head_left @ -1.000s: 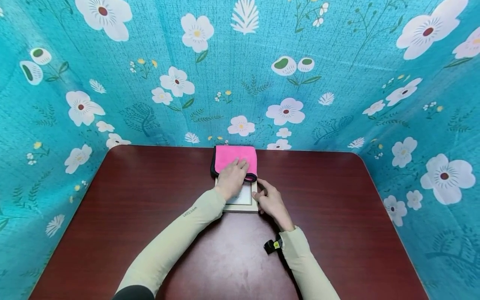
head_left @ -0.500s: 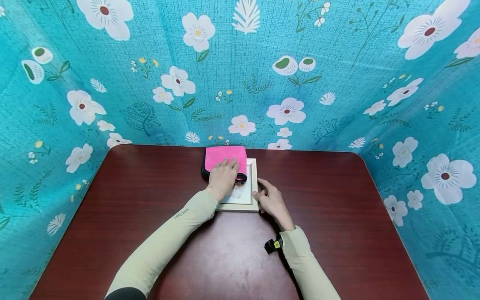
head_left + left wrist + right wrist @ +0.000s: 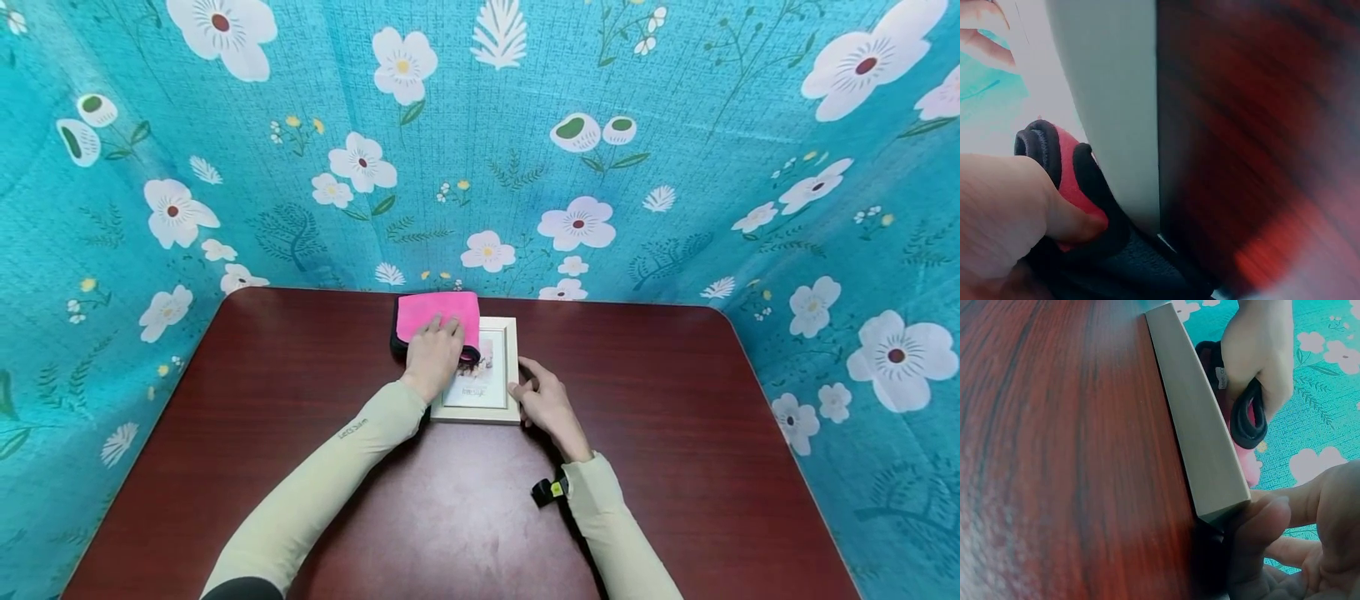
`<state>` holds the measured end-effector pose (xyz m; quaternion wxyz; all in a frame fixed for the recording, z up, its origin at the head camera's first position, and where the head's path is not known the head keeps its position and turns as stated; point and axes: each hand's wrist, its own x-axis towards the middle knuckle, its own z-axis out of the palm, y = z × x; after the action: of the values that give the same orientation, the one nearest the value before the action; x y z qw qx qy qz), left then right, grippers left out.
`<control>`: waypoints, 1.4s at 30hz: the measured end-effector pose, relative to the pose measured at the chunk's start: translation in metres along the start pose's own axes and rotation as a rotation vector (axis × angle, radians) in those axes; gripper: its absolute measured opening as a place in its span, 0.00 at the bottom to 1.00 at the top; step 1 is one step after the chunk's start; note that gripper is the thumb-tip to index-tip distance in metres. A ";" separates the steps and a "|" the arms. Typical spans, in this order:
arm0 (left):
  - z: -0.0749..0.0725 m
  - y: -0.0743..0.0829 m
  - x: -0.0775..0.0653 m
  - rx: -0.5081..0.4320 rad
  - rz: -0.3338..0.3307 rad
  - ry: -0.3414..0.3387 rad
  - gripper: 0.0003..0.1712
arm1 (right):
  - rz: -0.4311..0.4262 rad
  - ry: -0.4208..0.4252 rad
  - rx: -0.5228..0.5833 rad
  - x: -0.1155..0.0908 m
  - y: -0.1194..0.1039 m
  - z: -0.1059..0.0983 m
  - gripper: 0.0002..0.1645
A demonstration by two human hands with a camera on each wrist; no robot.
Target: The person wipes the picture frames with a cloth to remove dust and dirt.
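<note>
A folded pink cloth with black edging lies over the upper left part of a cream picture frame. My left hand presses the cloth down, fingers spread over its top. In the left wrist view the thumb grips the side of the folded cloth, close beside the frame's side wall. My right hand holds the frame's right edge, thumb at the rim and index finger stretched along the side. The printed picture shows on the right, while its left part is hidden by cloth and hand.
The frame lies flat on a dark red wooden table, near its back edge. Behind and on both sides hangs a turquoise flowered curtain. A black strap with a yellow tag sits at the right wrist.
My left hand has slid the cloth leftward across the frame, uncovering more of the picture and the right rim. The right hand keeps its place at the frame's edge.
</note>
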<state>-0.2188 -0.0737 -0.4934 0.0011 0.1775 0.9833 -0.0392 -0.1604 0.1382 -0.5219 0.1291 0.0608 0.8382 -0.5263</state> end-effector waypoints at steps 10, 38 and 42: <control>-0.001 -0.017 -0.004 -0.089 -0.019 0.050 0.26 | -0.009 0.002 -0.006 0.000 0.000 0.002 0.35; 0.082 -0.059 0.010 -0.855 -0.349 0.245 0.04 | -0.025 -0.006 -0.012 0.001 0.002 -0.001 0.37; 0.078 -0.059 0.003 -0.894 -0.375 0.212 0.04 | -0.024 -0.010 -0.014 0.000 0.003 -0.001 0.36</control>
<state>-0.2432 -0.1334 -0.5671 -0.0300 -0.0173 0.9136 0.4051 -0.1602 0.1399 -0.5240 0.1273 0.0472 0.8419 -0.5222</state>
